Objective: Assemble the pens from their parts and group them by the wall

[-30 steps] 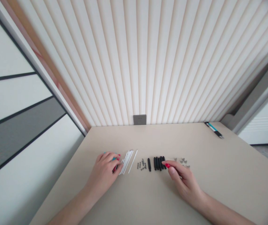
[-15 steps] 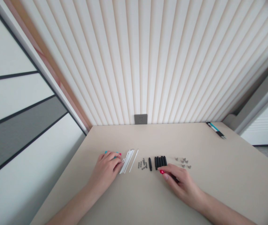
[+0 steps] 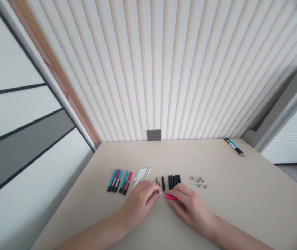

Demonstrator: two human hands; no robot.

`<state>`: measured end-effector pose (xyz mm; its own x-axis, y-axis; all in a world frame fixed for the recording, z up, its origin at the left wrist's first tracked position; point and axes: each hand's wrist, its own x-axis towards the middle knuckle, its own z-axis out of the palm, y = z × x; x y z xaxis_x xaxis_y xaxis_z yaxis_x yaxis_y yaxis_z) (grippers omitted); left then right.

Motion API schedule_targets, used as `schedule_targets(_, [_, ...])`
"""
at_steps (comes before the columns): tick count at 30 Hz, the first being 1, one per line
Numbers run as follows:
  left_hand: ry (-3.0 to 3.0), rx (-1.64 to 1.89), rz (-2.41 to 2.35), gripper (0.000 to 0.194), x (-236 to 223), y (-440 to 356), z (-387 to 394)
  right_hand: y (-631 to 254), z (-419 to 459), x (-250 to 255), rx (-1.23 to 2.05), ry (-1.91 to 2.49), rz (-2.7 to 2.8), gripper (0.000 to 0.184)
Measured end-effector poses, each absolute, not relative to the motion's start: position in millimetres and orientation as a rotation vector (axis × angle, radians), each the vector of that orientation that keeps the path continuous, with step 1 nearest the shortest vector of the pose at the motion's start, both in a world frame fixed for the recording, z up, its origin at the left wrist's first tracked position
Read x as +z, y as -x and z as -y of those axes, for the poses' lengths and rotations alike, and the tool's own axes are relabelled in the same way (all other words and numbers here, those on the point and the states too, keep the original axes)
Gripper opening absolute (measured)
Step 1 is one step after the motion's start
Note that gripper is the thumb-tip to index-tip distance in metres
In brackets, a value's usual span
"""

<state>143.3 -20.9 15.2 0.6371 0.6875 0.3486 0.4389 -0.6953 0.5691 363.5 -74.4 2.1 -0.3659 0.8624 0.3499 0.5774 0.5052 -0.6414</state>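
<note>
Counter (image 3: pixel 216 215), pale beige, meets a ribbed wall (image 3: pixel 164 69) with a dark socket (image 3: pixel 154 134); left fingers (image 3: pixel 161 191) pinch a white refill (image 3: pixel 161 193), right fingers (image 3: pixel 167 197) a red barrel (image 3: pixel 171 197).

I have a glossy red barrel (image 3: pixel 171 197) pinched in my right hand (image 3: pixel 191 205), lying nearly level with one end pointing left. A thin white piece (image 3: pixel 161 193) pokes out of my left hand (image 3: pixel 140 199), mostly hidden, its tip near the barrel but apart from it.
</note>
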Motion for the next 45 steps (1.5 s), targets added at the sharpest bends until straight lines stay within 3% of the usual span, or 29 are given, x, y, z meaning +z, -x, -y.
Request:
schedule_targets(18, [-2.346, 0.856, -0.884, 0.009, 2, -156, 26, -367, 74, -1, 0.639, 1.219, 2.032, 0.019])
schedule_targets(28, [-2.236, 0.986, -0.741, 0.028, -1, -153, 29, -361, 80, 6, 0.753, 1.228, 1.889, 0.018])
schedule_targets(36, [-2.129, 0.875, -0.773, 0.013, 8, -159, 28, -352, 83, -3, 0.996, 1.189, 1.560, 0.017])
schedule_targets(45, [-2.229, 0.786, -0.884, 0.007, 1, -156, 32, -357, 81, -11, 0.775, 1.141, 1.693, 0.019])
